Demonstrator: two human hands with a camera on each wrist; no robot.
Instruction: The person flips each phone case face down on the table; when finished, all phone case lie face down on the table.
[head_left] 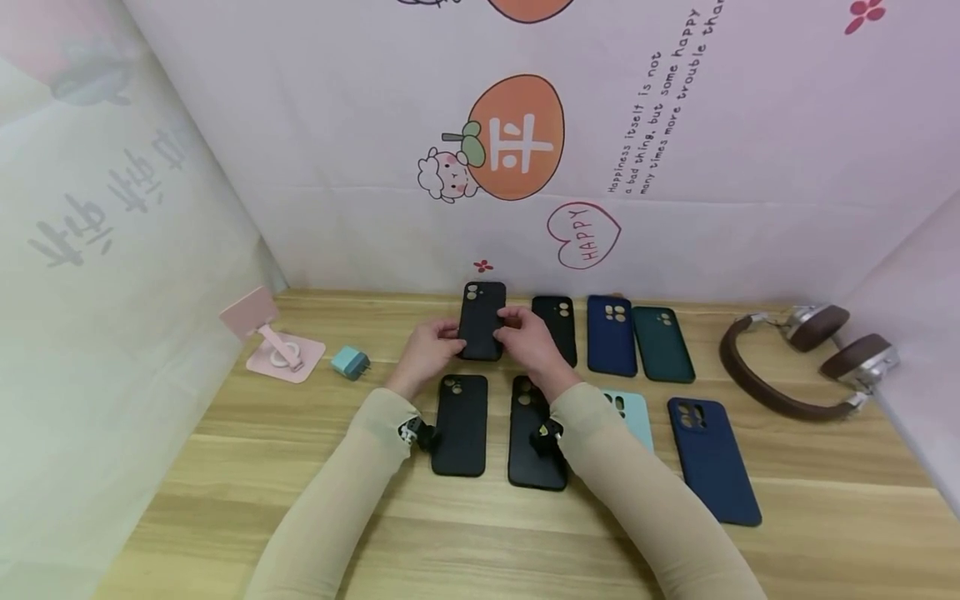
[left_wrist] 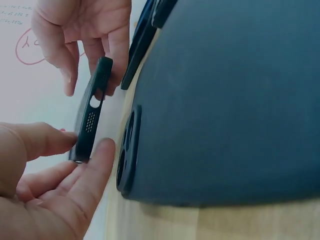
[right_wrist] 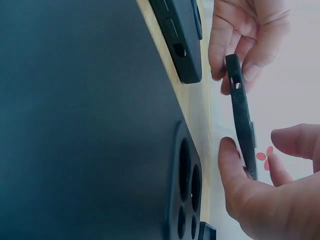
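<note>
Both hands hold a black phone case tilted up near the back wall, its camera cutouts at the upper left. My left hand pinches its lower left edge; the left wrist view shows the case's end between the fingers. My right hand curves round the right edge. In the right wrist view one digit meets the case from the table side, while another finger stands off its upper face. Two more black cases, one on the left and one on the right, lie below the hands.
Behind the right hand stand a black case, a blue case and a dark green case. A light blue case is partly under the right sleeve, beside a navy case. Headphones, a charger and a pink stand flank them.
</note>
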